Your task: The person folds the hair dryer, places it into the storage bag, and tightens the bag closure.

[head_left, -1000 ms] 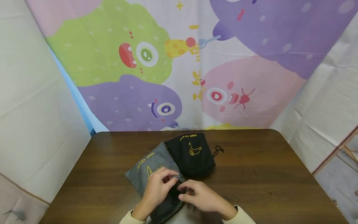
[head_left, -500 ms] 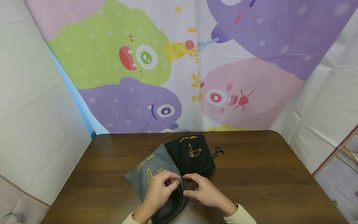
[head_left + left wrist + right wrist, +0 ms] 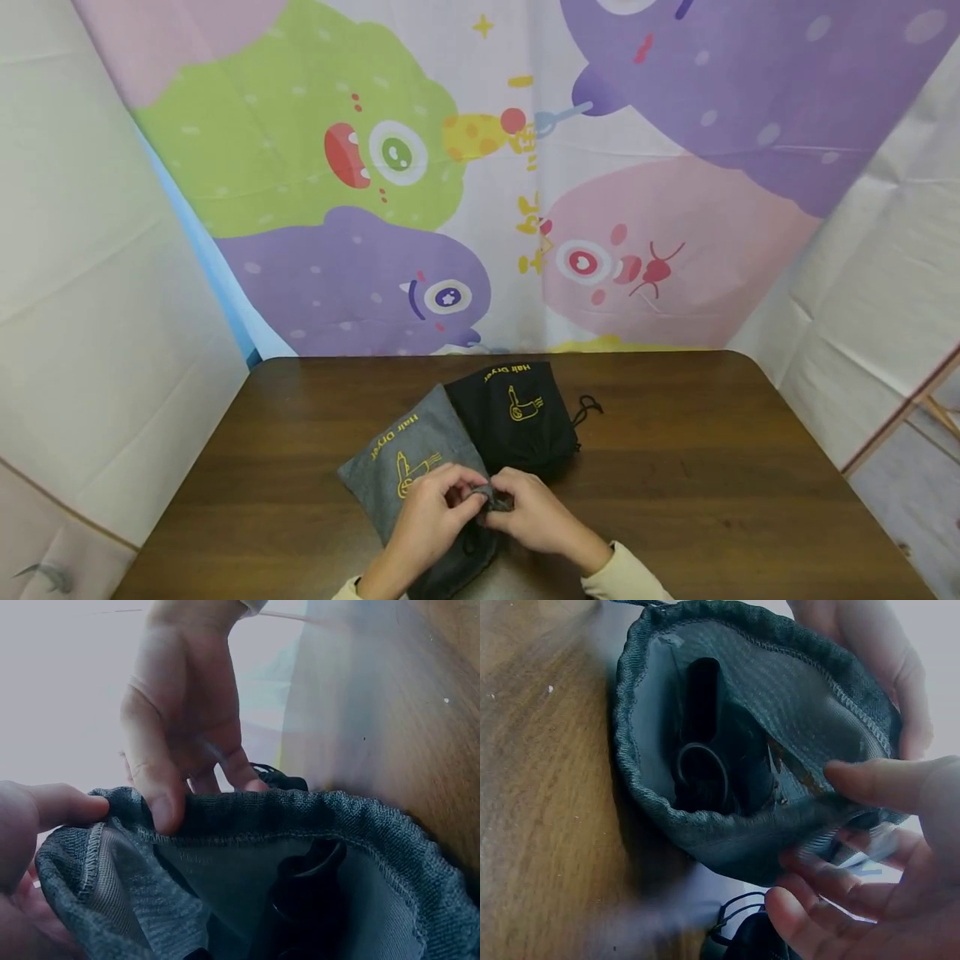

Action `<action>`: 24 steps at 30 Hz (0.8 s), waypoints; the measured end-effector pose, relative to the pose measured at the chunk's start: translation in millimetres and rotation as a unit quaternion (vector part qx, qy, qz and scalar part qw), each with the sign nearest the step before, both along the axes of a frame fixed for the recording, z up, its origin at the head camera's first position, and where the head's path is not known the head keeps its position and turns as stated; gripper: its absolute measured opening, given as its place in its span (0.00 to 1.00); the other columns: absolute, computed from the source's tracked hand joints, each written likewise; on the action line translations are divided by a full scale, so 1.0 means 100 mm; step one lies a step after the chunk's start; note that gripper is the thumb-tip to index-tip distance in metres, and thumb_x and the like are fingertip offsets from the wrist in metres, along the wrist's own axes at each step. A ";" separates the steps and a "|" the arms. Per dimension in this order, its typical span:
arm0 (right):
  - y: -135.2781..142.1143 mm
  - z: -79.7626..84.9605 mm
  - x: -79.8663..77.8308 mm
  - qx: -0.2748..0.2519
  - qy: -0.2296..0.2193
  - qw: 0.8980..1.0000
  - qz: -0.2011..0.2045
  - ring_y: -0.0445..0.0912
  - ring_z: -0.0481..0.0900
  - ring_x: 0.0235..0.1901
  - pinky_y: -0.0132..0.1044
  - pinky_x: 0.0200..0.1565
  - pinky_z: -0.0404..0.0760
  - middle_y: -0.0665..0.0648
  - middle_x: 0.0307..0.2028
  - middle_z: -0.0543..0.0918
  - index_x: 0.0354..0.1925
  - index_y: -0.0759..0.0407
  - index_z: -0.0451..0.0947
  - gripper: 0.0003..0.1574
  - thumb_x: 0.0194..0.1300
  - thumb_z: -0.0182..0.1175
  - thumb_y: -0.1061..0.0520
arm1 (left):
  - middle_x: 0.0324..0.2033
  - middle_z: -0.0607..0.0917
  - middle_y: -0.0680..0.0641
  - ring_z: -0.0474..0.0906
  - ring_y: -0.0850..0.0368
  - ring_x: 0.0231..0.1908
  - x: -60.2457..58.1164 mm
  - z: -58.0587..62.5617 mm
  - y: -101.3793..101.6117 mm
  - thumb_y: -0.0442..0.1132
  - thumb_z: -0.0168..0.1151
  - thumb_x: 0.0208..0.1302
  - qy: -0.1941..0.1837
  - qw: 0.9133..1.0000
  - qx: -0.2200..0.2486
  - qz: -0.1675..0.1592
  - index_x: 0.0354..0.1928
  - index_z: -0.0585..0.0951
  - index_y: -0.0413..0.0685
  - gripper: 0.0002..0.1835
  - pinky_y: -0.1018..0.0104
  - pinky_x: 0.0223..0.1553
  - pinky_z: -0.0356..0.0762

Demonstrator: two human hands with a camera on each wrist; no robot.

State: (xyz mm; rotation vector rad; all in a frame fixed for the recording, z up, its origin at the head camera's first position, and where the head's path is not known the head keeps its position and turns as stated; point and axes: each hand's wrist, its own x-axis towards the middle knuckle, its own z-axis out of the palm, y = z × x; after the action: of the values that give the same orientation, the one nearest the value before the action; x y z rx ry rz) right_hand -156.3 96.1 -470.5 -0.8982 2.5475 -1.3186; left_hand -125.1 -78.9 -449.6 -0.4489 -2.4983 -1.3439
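Observation:
A grey drawstring bag (image 3: 442, 429), printed "Hair Dryer" in yellow, lies on the table with its mouth towards the person. My left hand (image 3: 429, 512) pinches the gathered rim of its mouth. Close beside it, my right hand (image 3: 536, 510) grips the same rim, thumb inside and fingers outside. Both wrist views look into the open mouth, where a dark, glossy object (image 3: 746, 754) sits with a cord loop (image 3: 720, 772) by it. What this object is cannot be made out fully. Behind the grey bag, touching it, lies a black drawstring bag (image 3: 513, 429) with the same print.
The brown wooden table (image 3: 690, 483) extends to both sides of the bags. The black bag's drawstring (image 3: 588, 407) trails off to its right. A cartoon-printed curtain (image 3: 495, 183) hangs behind the table, with white fabric walls (image 3: 97, 250) at the sides.
My right hand, at first apart from the left with its fingers spread, has closed in on the rim and now pinches it. The left hand keeps its hold on the grey bag.

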 end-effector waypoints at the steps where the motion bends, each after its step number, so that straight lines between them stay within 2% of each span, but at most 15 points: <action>1: 0.00 0.00 0.00 -0.004 0.002 1.000 0.000 0.32 0.65 0.25 0.25 0.28 0.65 0.45 0.25 0.71 0.26 0.55 0.77 0.11 0.57 0.70 0.54 | 0.21 0.76 0.58 0.67 0.74 0.22 0.00 0.00 0.00 0.29 0.71 0.50 -0.003 1.000 0.001 -0.001 0.29 0.84 0.53 0.09 0.76 0.25 0.69; 4: 0.02 0.01 -0.01 -0.010 -0.012 1.000 0.004 0.30 0.62 0.21 0.24 0.25 0.63 0.42 0.21 0.68 0.20 0.57 0.72 0.19 0.57 0.70 0.52 | 0.21 0.77 0.58 0.67 0.74 0.22 0.01 -0.01 -0.02 0.31 0.71 0.51 -0.012 1.000 -0.006 -0.002 0.29 0.84 0.53 0.08 0.76 0.25 0.70; 7: 0.06 0.02 -0.01 -0.013 -0.040 0.999 0.022 0.29 0.62 0.18 0.23 0.23 0.62 0.42 0.17 0.67 0.18 0.59 0.71 0.22 0.59 0.68 0.51 | 0.22 0.77 0.57 0.67 0.74 0.22 0.03 -0.02 -0.04 0.33 0.72 0.52 -0.029 0.999 -0.024 -0.005 0.32 0.84 0.51 0.06 0.75 0.25 0.70; 13: 0.18 0.09 -0.07 -0.007 -0.065 0.997 0.031 0.31 0.67 0.15 0.26 0.22 0.69 0.55 0.13 0.76 0.15 0.60 0.76 0.25 0.63 0.64 0.48 | 0.25 0.76 0.57 0.67 0.73 0.23 0.08 -0.05 -0.11 0.37 0.72 0.53 -0.069 0.995 -0.066 -0.019 0.38 0.83 0.48 0.10 0.75 0.26 0.68; 17: 0.25 0.13 -0.11 -0.005 -0.076 0.997 0.033 0.32 0.68 0.15 0.27 0.23 0.71 0.62 0.15 0.78 0.18 0.61 0.79 0.26 0.66 0.61 0.46 | 0.24 0.75 0.58 0.67 0.73 0.23 0.14 -0.10 -0.15 0.33 0.71 0.49 -0.056 0.995 -0.085 -0.012 0.36 0.82 0.48 0.11 0.75 0.26 0.67; 20: 0.29 0.16 -0.13 -0.009 -0.080 0.996 0.036 0.32 0.69 0.16 0.28 0.24 0.73 0.64 0.17 0.80 0.19 0.61 0.80 0.26 0.68 0.59 0.46 | 0.23 0.75 0.59 0.67 0.73 0.23 0.19 -0.13 -0.18 0.32 0.71 0.46 -0.037 0.994 -0.098 0.001 0.34 0.81 0.50 0.12 0.74 0.26 0.66; 24: 0.34 0.20 -0.15 -0.013 -0.089 0.996 0.025 0.33 0.68 0.16 0.29 0.24 0.72 0.63 0.18 0.80 0.20 0.62 0.80 0.25 0.68 0.59 0.47 | 0.23 0.75 0.61 0.68 0.73 0.24 0.26 -0.15 -0.23 0.33 0.71 0.45 -0.045 0.992 -0.116 0.005 0.34 0.81 0.53 0.13 0.73 0.26 0.67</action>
State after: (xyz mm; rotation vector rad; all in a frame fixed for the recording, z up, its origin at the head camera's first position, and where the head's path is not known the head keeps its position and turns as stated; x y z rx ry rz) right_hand -171.3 130.2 -451.0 -0.8025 2.3638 -1.3556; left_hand -99.5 -101.7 -464.5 -0.4324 -2.7407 -1.0975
